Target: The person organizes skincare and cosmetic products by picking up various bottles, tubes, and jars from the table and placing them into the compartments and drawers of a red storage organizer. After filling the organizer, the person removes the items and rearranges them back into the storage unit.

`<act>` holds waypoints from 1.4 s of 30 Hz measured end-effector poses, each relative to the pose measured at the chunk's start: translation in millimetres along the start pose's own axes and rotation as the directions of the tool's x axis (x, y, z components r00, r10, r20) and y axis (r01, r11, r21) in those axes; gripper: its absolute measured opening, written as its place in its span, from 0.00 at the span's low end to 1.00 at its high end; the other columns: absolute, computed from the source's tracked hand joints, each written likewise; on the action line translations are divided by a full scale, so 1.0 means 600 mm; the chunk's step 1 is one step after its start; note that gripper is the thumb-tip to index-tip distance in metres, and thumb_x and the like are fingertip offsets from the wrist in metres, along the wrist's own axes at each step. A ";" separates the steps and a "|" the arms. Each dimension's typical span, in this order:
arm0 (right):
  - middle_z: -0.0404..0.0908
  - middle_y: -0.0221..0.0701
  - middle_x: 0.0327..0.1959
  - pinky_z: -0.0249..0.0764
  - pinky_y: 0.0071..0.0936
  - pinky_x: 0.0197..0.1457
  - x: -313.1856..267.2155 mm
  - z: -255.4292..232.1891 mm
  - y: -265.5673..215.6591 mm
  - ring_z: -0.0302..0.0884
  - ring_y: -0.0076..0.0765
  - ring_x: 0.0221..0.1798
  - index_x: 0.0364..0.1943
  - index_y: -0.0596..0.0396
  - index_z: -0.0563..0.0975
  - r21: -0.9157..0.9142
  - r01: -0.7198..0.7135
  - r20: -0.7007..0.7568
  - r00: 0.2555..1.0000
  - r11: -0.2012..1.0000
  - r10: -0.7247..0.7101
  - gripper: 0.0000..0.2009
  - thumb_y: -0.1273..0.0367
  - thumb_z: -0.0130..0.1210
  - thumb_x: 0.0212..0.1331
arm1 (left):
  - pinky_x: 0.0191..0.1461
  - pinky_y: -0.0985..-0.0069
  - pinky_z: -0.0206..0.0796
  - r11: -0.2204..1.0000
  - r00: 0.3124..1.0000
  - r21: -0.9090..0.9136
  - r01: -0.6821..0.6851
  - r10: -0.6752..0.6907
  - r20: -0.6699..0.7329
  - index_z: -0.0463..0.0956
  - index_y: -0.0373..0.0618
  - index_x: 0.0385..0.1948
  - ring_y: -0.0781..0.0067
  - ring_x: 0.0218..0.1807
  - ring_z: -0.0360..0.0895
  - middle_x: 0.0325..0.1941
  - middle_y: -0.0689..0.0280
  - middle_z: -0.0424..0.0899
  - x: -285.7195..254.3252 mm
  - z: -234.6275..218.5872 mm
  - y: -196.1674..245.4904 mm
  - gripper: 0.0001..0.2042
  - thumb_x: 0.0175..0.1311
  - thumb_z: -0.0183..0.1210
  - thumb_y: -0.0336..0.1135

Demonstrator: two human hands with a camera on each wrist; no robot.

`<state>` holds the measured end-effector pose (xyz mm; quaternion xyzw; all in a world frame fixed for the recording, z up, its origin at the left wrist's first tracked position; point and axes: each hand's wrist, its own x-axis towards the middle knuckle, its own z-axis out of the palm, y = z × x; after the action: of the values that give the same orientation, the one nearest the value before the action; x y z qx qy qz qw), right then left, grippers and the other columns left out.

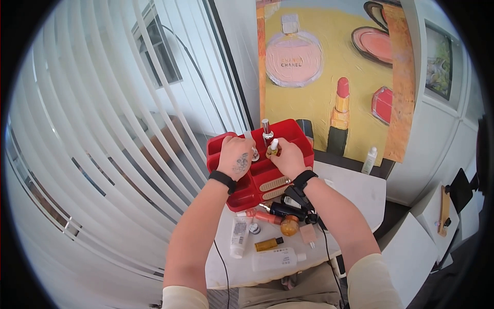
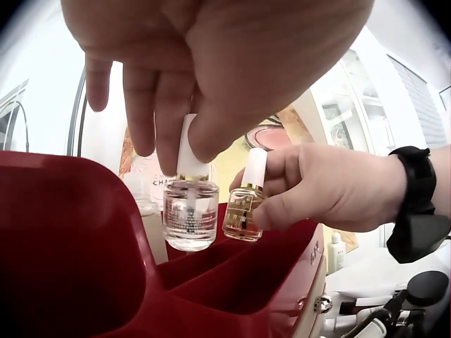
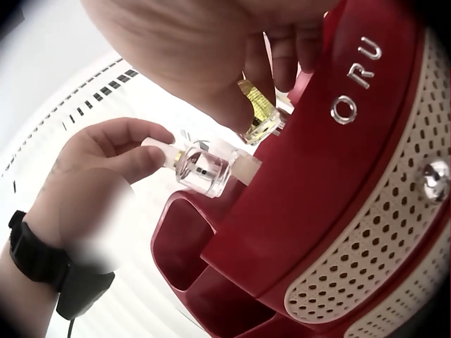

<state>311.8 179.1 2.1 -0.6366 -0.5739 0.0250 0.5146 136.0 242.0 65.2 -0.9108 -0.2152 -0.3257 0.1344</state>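
Observation:
Over the red organizer (image 1: 237, 200) both hands hold small bottles. The left hand (image 1: 236, 157) pinches the white cap of a clear glass bottle (image 2: 190, 215), which hangs upright above a compartment in the left wrist view. Beside it the right hand (image 1: 289, 158) grips a smaller bottle (image 2: 242, 213) of yellowish liquid with a white cap, slightly tilted, fingers round its body. In the right wrist view the clear bottle (image 3: 202, 171) lies close to the organizer's edge, left of the yellowish one (image 3: 261, 116). A silver-capped bottle (image 1: 266, 131) stands in a rear compartment.
On the white table (image 1: 226, 268) nearer the body lie a white tube (image 1: 239, 238), an orange round bottle (image 1: 289, 225), a clear bottle (image 1: 275, 259) and several other cosmetics with a black cable. A white bottle (image 1: 369, 160) stands at the back right, beside a leaning painting (image 1: 329, 56).

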 end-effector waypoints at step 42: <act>0.83 0.29 0.40 0.73 0.21 0.44 -0.298 -0.189 0.179 0.78 0.23 0.42 0.47 0.59 0.78 0.425 -0.385 -0.114 0.875 0.819 0.470 0.10 0.75 0.52 0.62 | 0.50 0.63 0.69 0.955 0.903 -0.287 0.067 0.065 0.425 0.76 0.42 0.40 0.54 0.45 0.76 0.42 0.59 0.79 -0.273 0.098 0.119 0.17 0.44 0.60 0.24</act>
<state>397.4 -7.1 -118.3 -0.6331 -0.3402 0.1856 0.6701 87.9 152.7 -93.1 -0.9697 -0.1890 -0.1452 -0.0540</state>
